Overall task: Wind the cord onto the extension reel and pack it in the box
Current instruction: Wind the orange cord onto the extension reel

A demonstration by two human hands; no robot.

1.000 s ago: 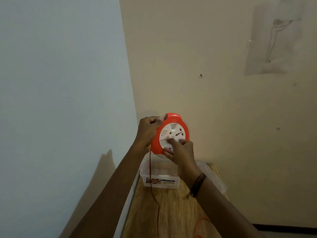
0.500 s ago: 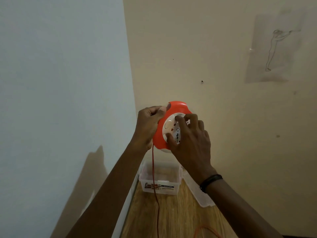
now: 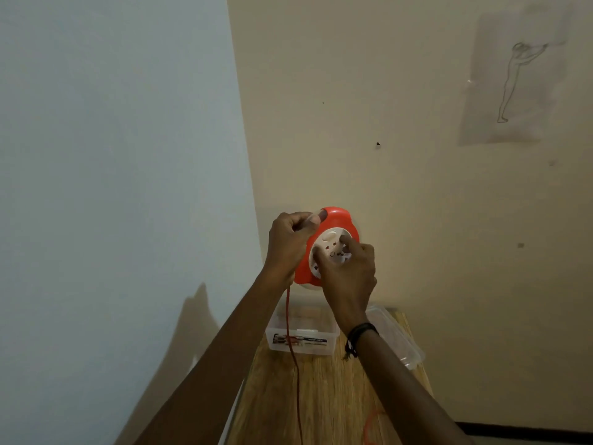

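Observation:
I hold an orange extension reel (image 3: pixel 337 216) with a white socket face up in front of the wall corner. My left hand (image 3: pixel 288 242) grips the reel's left edge near its top. My right hand (image 3: pixel 348 271) presses its fingers on the white centre disc. A thin red cord (image 3: pixel 293 358) hangs from the reel's left underside down past the box and off the bottom of the frame. Below the reel, a clear plastic box (image 3: pixel 303 343) with a label stands open on the wooden table (image 3: pixel 333 396). A loop of orange cord (image 3: pixel 370 425) lies near the table's front.
The box's clear lid (image 3: pixel 399 338) leans at the right of the box near the table's right edge. A pale blue wall fills the left, a beige wall the right, with a drawing (image 3: pixel 513 81) taped high up.
My right hand has turned on the white disc, fingers moving from the top round to its right side. The reel has stayed about where it was, and the view has shifted slightly.

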